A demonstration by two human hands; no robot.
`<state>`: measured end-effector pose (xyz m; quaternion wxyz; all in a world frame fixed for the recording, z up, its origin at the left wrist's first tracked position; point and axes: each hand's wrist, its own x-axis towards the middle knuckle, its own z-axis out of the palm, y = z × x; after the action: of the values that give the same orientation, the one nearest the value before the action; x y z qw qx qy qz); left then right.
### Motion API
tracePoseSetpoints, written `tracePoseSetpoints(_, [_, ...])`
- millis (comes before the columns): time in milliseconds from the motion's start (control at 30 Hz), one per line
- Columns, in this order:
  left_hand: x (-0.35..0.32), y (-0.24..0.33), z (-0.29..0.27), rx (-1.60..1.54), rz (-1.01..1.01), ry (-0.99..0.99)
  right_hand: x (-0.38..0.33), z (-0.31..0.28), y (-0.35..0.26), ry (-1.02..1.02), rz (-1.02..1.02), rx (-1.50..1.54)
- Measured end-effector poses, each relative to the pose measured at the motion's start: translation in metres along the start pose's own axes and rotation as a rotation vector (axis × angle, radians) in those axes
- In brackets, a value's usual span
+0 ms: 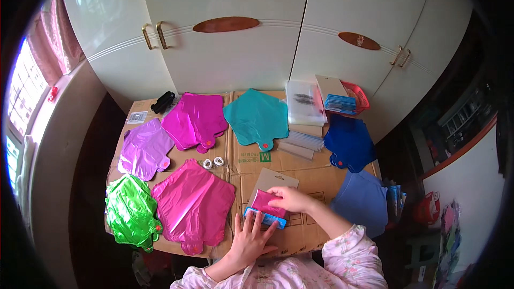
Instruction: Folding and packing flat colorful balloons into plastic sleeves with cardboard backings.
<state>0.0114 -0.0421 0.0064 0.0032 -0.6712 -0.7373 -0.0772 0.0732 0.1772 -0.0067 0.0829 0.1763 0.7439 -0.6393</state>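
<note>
In front of me a folded pink foil balloon (263,201) lies over a grey-beige backing card (281,177) with a hang hole at its far end. My right hand (289,200) reaches in from the right, thumb and fingers closed on the folded foil's right side. Along the foil's near edge runs a blue printed strip (277,221). The spread fingers of my left hand (250,241) rest on that strip. Left of my hands lies a stack of flat pink foil balloons (193,203), with a bright green stack (130,211) beside it.
Cardboard (246,182) covers the table. Purple (145,147), magenta (194,120), teal (257,118), dark blue (350,142) and dusty blue foil stacks (361,203) surround the middle. Two white ribbon rolls (213,162), clear bags (304,101) and a red basket (361,99) sit farther back, before white cabinets (225,59).
</note>
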Motion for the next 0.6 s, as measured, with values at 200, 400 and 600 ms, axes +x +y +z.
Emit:
tracePoseSetpoints(200, [0.002,-0.002,-0.004,-0.016,0.004,0.006,0.011,-0.003,0.012,0.106,-0.120,-0.167])
tracePoseSetpoints(400, [0.007,-0.007,0.003,0.012,0.039,0.095,0.008,0.000,-0.001,0.241,-0.067,-0.266])
tracePoseSetpoints(600, [0.014,-0.011,0.004,0.076,0.104,0.129,0.008,0.001,0.006,0.280,-0.093,-0.326])
